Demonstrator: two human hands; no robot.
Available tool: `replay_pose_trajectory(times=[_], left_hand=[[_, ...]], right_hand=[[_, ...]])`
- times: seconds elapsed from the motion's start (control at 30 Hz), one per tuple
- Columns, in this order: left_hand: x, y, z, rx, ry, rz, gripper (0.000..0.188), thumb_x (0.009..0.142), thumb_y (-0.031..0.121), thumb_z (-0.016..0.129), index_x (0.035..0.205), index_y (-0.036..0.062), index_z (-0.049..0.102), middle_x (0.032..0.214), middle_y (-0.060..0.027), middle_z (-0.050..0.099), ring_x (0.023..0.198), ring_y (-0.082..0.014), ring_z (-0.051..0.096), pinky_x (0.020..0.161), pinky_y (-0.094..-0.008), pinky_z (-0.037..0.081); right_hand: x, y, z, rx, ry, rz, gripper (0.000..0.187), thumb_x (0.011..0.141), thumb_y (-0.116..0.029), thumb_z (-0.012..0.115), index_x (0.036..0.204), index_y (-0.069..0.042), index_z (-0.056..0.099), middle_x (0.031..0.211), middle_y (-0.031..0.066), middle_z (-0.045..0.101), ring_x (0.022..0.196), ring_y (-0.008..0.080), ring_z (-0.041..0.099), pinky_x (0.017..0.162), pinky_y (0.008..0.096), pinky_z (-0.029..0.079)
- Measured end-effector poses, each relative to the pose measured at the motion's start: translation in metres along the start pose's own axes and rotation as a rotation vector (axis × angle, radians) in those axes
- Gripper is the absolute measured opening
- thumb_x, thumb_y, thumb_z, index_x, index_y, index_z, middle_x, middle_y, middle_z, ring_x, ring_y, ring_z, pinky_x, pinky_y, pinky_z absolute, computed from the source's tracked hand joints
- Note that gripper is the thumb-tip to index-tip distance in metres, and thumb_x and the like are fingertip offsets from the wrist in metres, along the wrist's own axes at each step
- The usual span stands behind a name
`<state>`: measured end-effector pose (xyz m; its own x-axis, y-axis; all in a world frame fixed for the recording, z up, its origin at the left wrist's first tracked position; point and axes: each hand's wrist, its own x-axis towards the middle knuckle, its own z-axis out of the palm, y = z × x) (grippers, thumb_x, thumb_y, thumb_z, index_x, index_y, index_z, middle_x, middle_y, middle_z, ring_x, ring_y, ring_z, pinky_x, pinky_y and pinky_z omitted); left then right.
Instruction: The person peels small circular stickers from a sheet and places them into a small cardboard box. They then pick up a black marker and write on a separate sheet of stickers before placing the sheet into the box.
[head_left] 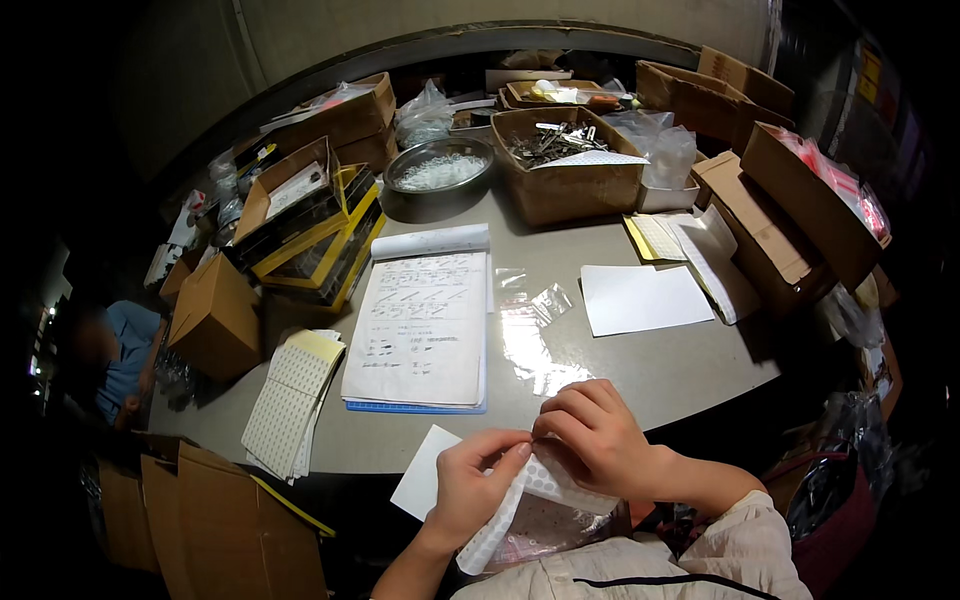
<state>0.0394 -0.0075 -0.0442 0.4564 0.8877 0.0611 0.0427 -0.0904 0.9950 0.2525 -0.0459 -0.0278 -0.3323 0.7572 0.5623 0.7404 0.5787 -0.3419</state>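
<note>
Close to my body, a white sheet of round dots, seemingly stickers (495, 528), is held up at the table's near edge. My left hand (472, 474) pinches its upper edge between thumb and forefinger. Beside it, my right hand (606, 442) is closed with bent fingers at the same edge; its fingertips are partly hidden. Below both hands a clear plastic bag (556, 524) lies in my lap, with small reddish specks showing on it. A blank white card (425, 472) sticks out behind my left wrist. Several small clear zip bags (527, 345) lie on the table just beyond my hands.
A clipboard with handwritten pages (415, 330) lies mid-table, left of a white sheet (645, 300). Dotted sheets (290, 400) rest at the left edge. Behind stand a metal bowl (440, 168) of clear pieces and a cardboard box (570, 190) of metal parts. Another person (128, 350) is at far left.
</note>
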Motion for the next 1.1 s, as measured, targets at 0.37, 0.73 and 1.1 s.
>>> replay_pose_trajectory(times=[0.37,0.73,1.1], left_hand=[[0.003,-0.001,-0.001,0.026,-0.004,-0.021,0.014,0.099,0.004,0.070,0.107,-0.0060,0.077,0.093,-0.0053,0.077,0.084,-0.0083,0.068,0.077,-0.0242,0.054],[0.007,-0.004,-0.002,-0.070,0.005,-0.082,0.014,0.100,0.006,0.070,0.104,-0.0062,0.076,0.091,-0.0037,0.075,0.083,-0.0068,0.066,0.075,-0.0227,0.052],[-0.001,-0.004,-0.072,-0.313,0.322,-0.050,0.010,0.104,0.008,0.062,0.108,-0.0005,0.067,0.086,-0.0001,0.067,0.074,-0.0038,0.057,0.069,-0.0206,0.043]], right_hand=[[-0.006,-0.003,0.009,-0.344,0.174,-0.217,0.026,0.080,-0.015,0.072,0.105,-0.007,0.072,0.113,0.0066,0.068,0.106,0.0227,0.062,0.094,0.0367,0.046],[-0.011,0.001,0.013,-0.327,0.225,-0.278,0.029,0.080,-0.013,0.072,0.108,-0.006,0.074,0.116,0.0077,0.069,0.101,0.0240,0.064,0.092,0.0370,0.046],[-0.052,0.062,0.000,-0.124,0.011,0.195,0.028,0.080,0.002,0.069,0.105,-0.002,0.058,0.096,0.0181,0.064,0.094,0.0403,0.062,0.085,0.0468,0.051]])
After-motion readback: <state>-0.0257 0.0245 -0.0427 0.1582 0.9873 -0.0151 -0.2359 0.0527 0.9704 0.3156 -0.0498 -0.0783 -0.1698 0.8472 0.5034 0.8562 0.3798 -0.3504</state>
